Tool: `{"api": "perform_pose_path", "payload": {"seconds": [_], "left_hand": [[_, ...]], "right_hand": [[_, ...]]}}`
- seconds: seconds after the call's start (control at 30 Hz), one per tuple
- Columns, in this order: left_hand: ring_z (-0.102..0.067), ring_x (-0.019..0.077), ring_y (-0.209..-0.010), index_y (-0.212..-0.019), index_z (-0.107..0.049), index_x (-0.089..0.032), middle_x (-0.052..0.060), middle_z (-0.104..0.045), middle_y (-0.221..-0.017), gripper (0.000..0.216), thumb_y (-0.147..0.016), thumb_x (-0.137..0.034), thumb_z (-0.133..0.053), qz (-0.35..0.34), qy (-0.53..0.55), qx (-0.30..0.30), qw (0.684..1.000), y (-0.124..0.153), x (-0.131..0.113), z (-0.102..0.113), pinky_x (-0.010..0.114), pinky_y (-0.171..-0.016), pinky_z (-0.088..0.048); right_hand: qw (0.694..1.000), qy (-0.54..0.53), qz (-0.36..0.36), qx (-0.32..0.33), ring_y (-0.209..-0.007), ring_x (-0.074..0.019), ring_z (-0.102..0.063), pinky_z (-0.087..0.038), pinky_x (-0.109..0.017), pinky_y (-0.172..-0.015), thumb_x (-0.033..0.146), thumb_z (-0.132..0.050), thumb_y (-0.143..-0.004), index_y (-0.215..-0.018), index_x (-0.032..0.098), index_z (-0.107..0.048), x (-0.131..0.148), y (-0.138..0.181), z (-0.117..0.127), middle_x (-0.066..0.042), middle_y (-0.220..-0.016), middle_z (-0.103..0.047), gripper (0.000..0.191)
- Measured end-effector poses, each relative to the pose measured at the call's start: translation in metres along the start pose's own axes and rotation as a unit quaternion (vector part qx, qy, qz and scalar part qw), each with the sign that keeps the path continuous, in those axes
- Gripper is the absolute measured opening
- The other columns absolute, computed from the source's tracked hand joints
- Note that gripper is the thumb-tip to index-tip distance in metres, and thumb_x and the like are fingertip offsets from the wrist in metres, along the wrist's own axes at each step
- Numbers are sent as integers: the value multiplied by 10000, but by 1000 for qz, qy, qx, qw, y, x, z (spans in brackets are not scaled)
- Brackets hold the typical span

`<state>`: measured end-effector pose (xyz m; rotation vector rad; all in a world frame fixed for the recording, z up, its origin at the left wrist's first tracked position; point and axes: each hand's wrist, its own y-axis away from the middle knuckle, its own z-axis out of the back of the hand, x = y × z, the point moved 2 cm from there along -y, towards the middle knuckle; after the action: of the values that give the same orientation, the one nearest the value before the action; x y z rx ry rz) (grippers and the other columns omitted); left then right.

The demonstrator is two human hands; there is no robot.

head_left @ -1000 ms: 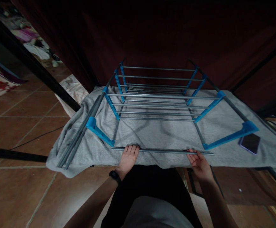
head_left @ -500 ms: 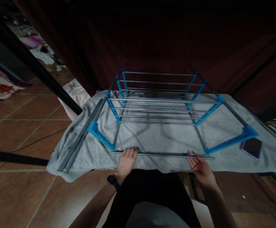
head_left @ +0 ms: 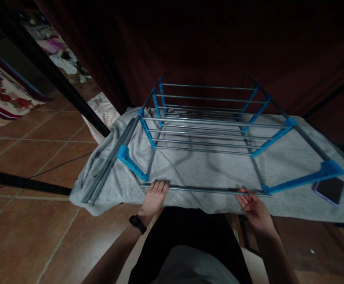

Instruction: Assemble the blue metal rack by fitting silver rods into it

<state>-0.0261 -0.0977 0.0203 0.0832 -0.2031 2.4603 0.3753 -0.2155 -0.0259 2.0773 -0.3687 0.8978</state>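
A thin grey metal rod [head_left: 201, 190] lies crosswise along the front of the grey cloth. Near its left end, my left hand [head_left: 156, 194] is closed over it, knuckles up. My right hand [head_left: 251, 203] grips the rod close to its right end, palm turned up, with thumb and fingers around it. Just beyond the rod stands a rack frame of grey tubes with blue plastic brackets [head_left: 305, 176] and several crossbars [head_left: 213, 123]. The front left bracket [head_left: 132, 163] sits beyond my left hand.
Several loose grey tubes [head_left: 108, 163] lie on the grey cloth [head_left: 201, 165] at the left. A phone [head_left: 329, 191] rests at the right, beside a blue bracket. Dark posts [head_left: 26, 182] and a cable [head_left: 62, 163] are at the left, over a tiled floor [head_left: 20, 228].
The view has shifted, so the rack appears farther right and slightly higher at its left side. Both hands keep hold of the rod, which lies slightly closer to the rack's front brackets.
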Motion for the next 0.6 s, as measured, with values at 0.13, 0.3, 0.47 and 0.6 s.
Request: {"api": "perform_pose_path", "payload": {"seconds": [0.13, 0.3, 0.47, 0.6], "left_hand": [[-592, 243, -1033, -1244, -596, -174, 100, -668, -1101, 355, -938, -85, -439, 11, -5, 11, 1000, 0, 4, 2, 399, -933, -449], [-587, 238, -1068, -1268, -575, -191, 97, -661, -1126, 375, -942, -89, -421, 20, -8, 14, 1000, 2, 8, 0, 406, -959, -443], [-599, 245, -1056, -1252, -583, -173, 109, -669, -1125, 361, -946, -87, -411, 22, -14, 9, 1000, 4, 11, 1, 409, -947, -448], [-601, 243, -1059, -1247, -585, -169, 106, -667, -1138, 354, -951, -82, -410, 22, -19, 11, 1000, 5, 13, 3, 400, -939, -454]], "right_hand": [[1000, 0, -10, -6, -868, -146, -724, -616, -302, -872, 170, -630, -829, -838, 242, -673, 2, -1, -5, -10, -848, -739, 85], [1000, 2, -11, -2, -878, -150, -725, -612, -309, -884, 166, -634, -816, -850, 236, -677, 3, -3, -7, -19, -867, -741, 89], [1000, 3, -20, -1, -887, -142, -726, -600, -302, -912, 162, -606, -842, -868, 225, -696, 3, -4, -11, -24, -889, -743, 113], [1000, 1, -29, -1, -882, -140, -727, -605, -301, -899, 156, -596, -848, -858, 223, -698, 2, -4, -16, -20, -881, -745, 122]]}}
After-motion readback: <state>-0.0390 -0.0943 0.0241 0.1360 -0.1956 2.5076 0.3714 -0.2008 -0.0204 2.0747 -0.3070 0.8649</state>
